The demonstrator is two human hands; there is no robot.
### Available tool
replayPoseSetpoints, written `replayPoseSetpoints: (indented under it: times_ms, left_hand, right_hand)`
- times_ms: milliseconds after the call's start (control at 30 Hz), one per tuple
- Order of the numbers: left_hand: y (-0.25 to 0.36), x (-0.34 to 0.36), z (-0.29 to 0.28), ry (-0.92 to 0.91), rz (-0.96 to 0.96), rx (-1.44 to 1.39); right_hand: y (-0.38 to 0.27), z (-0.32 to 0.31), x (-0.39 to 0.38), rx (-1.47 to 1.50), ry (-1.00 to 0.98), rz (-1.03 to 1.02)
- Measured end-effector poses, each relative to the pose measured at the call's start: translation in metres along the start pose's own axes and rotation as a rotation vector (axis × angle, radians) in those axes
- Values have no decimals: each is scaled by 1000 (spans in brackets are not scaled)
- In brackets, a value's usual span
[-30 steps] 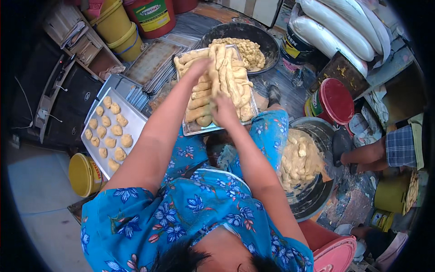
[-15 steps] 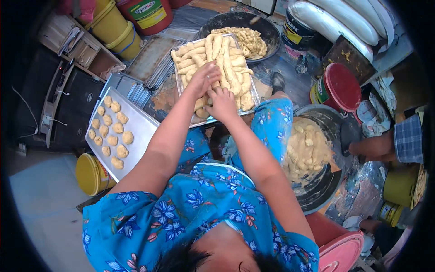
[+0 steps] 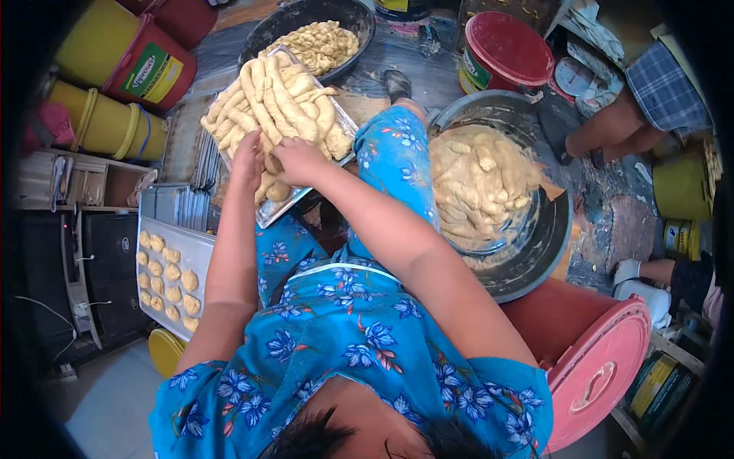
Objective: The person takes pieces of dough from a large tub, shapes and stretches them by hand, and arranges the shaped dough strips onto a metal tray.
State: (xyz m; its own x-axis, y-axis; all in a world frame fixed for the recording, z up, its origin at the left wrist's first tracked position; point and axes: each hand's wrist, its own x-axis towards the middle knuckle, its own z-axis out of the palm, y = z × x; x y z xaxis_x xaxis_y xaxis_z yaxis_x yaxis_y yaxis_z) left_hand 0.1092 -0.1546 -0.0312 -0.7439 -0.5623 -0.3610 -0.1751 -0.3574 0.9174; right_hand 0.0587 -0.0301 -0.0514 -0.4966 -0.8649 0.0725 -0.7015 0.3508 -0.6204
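Across my knees rests a silver tray (image 3: 345,128) heaped with thick ropes of pale yellow dough (image 3: 277,99). Both hands are at the tray's near side. My left hand (image 3: 246,162) stands edge-on against the dough, its fingers stretched upward. Close beside it, my right hand (image 3: 300,162) has its fingers curled over a piece of dough (image 3: 271,162). That piece is partly hidden between the hands. Smaller lumps of dough (image 3: 274,189) lie just below them at the near edge.
At left, a baking tray (image 3: 203,249) bears rows of dough balls (image 3: 172,271). A black basin (image 3: 552,237) of dough stands by my right leg, another basin (image 3: 359,50) beyond the tray. Red bucket (image 3: 509,47), pink-lidded bin (image 3: 604,375) and another person's leg (image 3: 612,131) are at right.
The view has swung, shifting the scene leftward. My left hand has come down from the top of the dough ropes to beside my right hand, near the tray's near edge.
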Motion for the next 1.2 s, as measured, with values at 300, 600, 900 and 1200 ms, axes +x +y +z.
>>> replayPoseSetpoints:
  times_ms: [300,600,900,1200]
  left_hand:
    - [-16,-4,13,-79,25,313]
    - [19,-43,217,-343,980,1025]
    - [-106,-24,298,-1339,302,1888]
    - [-112,6,296,-963,449,1575]
  right_hand:
    - [8,-83,-34,429,1,-111]
    - [278,-96,-177,777,1231,572]
    - [367,3,-311,-349,652,1587]
    - [399,-54,-329,114,357,1401]
